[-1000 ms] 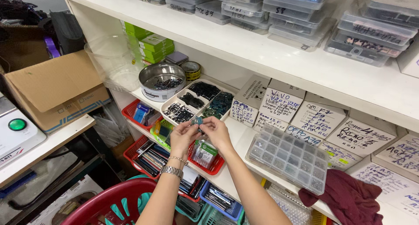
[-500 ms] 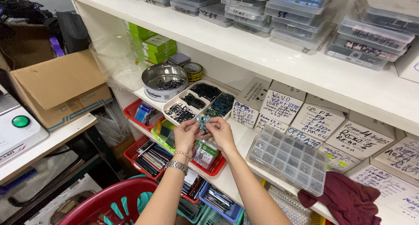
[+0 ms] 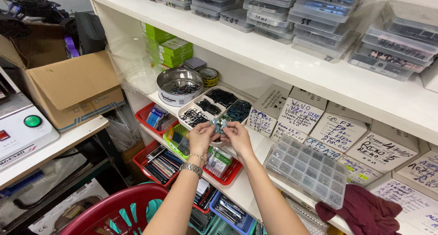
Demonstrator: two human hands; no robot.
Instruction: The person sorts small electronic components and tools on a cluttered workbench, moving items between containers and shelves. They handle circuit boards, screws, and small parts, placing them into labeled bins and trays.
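Note:
My left hand (image 3: 200, 137) and my right hand (image 3: 236, 135) meet over the front edge of a white shelf, and together they pinch a small bluish electronic part (image 3: 219, 124) between the fingertips. A metal watch and a thin bracelet are on my left wrist. Just behind the hands lies a white divided tray (image 3: 189, 108) filled with several kinds of small dark parts. A round metal bowl (image 3: 179, 85) with dark bits in it stands to the tray's left.
A clear compartment box (image 3: 308, 169) lies right of my hands, a maroon cloth (image 3: 362, 212) beyond it. Hand-labelled white boxes (image 3: 299, 114) line the shelf's back. Red trays (image 3: 160, 158), a red basket (image 3: 114, 210), a cardboard box (image 3: 68, 91) and a machine with a green button (image 3: 33, 121) are at the left.
Both hands have stayed together on the small part, shifting only slightly over the tray's front edge. The view has drifted a little.

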